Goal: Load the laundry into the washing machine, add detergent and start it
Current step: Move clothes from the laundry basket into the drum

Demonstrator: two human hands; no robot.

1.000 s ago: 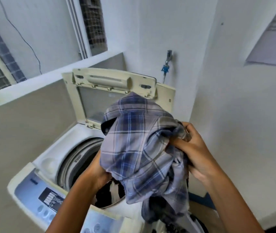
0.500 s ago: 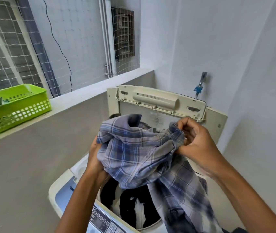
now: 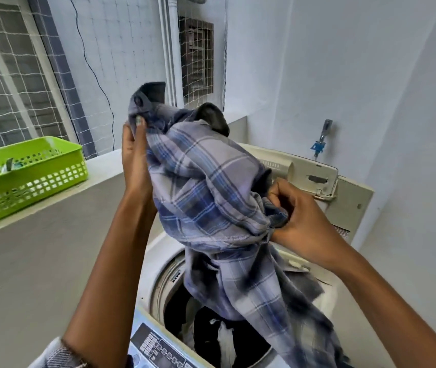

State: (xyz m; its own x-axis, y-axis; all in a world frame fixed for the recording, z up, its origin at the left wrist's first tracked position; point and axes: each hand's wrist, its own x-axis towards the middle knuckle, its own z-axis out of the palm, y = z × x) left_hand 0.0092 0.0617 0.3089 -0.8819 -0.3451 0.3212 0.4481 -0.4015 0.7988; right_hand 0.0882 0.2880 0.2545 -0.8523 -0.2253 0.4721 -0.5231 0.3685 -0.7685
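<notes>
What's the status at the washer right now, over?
Both hands, left and right, gripping the plaid shirt, held up over the open drum. Dark clothes already inside. Lid up, nothing blocking.

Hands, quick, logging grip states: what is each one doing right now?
Left hand: closed on the plaid shirt near its collar.
Right hand: closed on bunched fabric of the same shirt.

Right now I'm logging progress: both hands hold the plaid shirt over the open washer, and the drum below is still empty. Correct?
Not quite. The head view shows dark and white clothes already in the drum. The rest stands: left hand and right hand hold the plaid shirt over the open washer.
</notes>
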